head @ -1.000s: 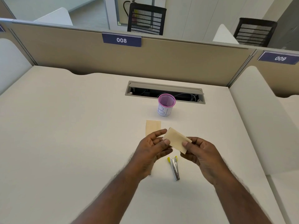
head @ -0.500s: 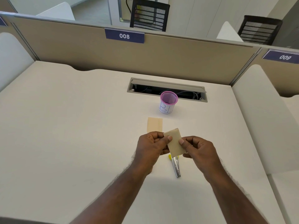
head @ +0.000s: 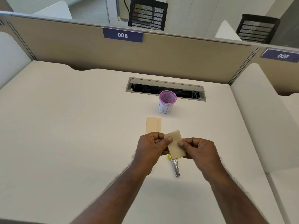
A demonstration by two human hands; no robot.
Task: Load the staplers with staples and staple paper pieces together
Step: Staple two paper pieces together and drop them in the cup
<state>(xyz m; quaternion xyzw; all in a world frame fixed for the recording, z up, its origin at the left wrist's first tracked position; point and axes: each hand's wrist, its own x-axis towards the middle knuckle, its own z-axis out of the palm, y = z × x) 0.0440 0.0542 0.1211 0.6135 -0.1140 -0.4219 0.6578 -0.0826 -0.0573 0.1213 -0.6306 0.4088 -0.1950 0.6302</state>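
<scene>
Lining up the paper before stapling, I'd say: get the edges flush and keep one corner free for the stapler, otherwise the pieces skew. My left hand [head: 152, 147] is curled nearly closed, thumb pinching the card [head: 175, 145] at its left edge. Can't tell if it's one piece or two stacked. My right hand [head: 198, 149] pinches the right edge the same way, thumb on top. The stapler [head: 175, 167] lies on the desk [head: 64, 126] just below the card, untouched. A spare slip [head: 153, 124] lies just beyond my left knuckles.
</scene>
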